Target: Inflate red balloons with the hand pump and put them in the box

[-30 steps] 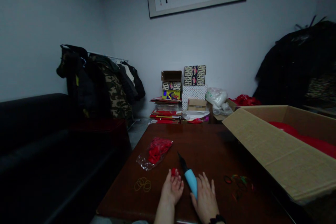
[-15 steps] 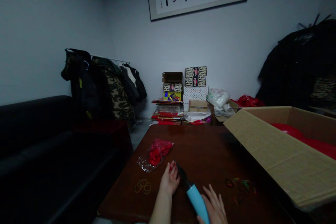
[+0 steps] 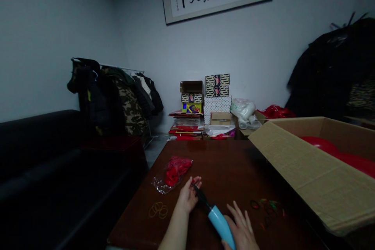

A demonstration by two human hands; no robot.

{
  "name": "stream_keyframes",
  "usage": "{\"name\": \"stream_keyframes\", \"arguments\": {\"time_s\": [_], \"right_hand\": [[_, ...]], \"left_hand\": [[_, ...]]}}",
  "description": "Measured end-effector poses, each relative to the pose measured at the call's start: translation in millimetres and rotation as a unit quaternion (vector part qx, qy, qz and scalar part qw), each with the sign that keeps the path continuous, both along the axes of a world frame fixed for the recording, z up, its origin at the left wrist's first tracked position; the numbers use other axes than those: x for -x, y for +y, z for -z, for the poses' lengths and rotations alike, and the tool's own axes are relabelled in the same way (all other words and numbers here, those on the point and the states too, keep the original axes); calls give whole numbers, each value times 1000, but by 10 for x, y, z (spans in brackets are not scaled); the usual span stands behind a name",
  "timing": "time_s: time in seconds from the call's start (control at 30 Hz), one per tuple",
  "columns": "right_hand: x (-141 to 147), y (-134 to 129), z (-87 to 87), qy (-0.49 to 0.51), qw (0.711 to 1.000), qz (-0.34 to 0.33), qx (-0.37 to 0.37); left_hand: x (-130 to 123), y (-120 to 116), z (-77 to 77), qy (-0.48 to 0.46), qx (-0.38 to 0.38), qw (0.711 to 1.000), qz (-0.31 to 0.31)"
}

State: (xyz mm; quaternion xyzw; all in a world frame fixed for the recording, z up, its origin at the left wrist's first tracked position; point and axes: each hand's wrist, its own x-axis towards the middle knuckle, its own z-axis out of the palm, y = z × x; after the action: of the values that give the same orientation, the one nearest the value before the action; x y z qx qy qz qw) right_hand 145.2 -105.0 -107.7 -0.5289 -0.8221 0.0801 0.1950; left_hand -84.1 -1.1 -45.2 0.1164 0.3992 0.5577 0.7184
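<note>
A hand balloon pump (image 3: pixel 220 224) with a light blue barrel and a black nozzle slants over the table's near part. My right hand (image 3: pixel 241 226) holds the barrel between thumb and palm, its other fingers stretched out to the right. At the nozzle's tip, my left hand (image 3: pixel 190 195) pinches a small red balloon (image 3: pixel 193 182), mostly hidden by the fingers. Whether the balloon's neck is over the nozzle I cannot tell. Just beyond the left hand lies a clear plastic bag of red balloons (image 3: pixel 175 170).
Yellowish rubber bands (image 3: pixel 158 210) lie on the brown table (image 3: pixel 216 156) left of my arm, coloured bands (image 3: pixel 269 208) to the right. A large cardboard box (image 3: pixel 310 172) holding red inflated balloons (image 3: pixel 322 146) stands at right. A black sofa (image 3: pixel 43 172) is at left.
My left hand has moved slightly up and left, its fingers now at the nozzle tip with the red balloon. The nozzle has swung a little left; the right hand shifted slightly right.
</note>
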Motion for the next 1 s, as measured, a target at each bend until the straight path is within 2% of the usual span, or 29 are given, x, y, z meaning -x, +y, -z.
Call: {"name": "stream_keyframes", "arguments": {"time_s": [0.1,0.2,0.4,0.53,0.63,0.73,0.87,0.93,1.0], "right_hand": [[9,-20,-65,8,1000,1,1],[40,-11,-58,10,1000,5,19],[169,-34,-56,30,998,35,31],[173,-68,-136,21,998,42,44],[118,-54,-164,15,998,29,47],[44,-25,-180,21,998,29,51],[-21,-11,-273,35,997,35,60],[-20,-7,-346,49,997,30,51],[-4,11,-403,72,996,25,50]], "left_hand": [[13,-16,-4,83,-16,996,38],[-7,-57,-1,144,-40,987,58],[-111,-145,31,80,-61,994,37],[-124,-217,24,95,-55,994,-4],[-122,-323,-4,4,-60,998,-30],[-121,-435,-42,-66,-59,996,-17],[-119,-467,-111,21,-89,996,6],[-137,-425,-145,69,-99,993,-9],[-176,-375,-167,77,-99,991,-40]]}}
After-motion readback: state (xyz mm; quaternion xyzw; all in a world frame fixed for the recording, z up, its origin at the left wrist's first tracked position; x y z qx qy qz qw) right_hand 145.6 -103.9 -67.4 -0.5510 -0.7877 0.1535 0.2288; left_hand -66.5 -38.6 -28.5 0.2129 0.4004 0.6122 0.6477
